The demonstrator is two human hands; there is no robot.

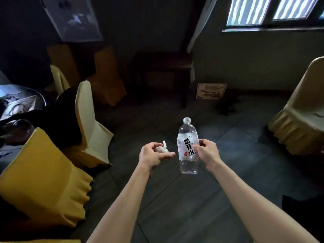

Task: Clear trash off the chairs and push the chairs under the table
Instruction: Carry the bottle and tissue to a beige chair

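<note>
two bare hands are held out over the dark tiled floor (175,207), in the middle of the view. the left hand (154,155) has its fingers curled round a crumpled white tissue (162,149), and its thumb is stretched out to the right, toward the bottle. the right hand (206,151) grips a clear plastic bottle (186,135) at its label, fingers and thumb bent round it from the right side. the bottle stands upright in the grip, white cap on top, black characters printed on the white label. tissue and bottle sit near each other, not touching, both well above the floor.

at near left stands a chair with a yellow cover (43,181), and just beyond it a chair with a cream cover (87,123), something dark draped over its seat. both sit beside a round table (21,100) at the left edge. another cream-covered chair (301,111) stands at far right, well apart from the table. against the far wall lean a framed sign (211,91) and a dark side table (161,67), under a window (271,11).
</note>
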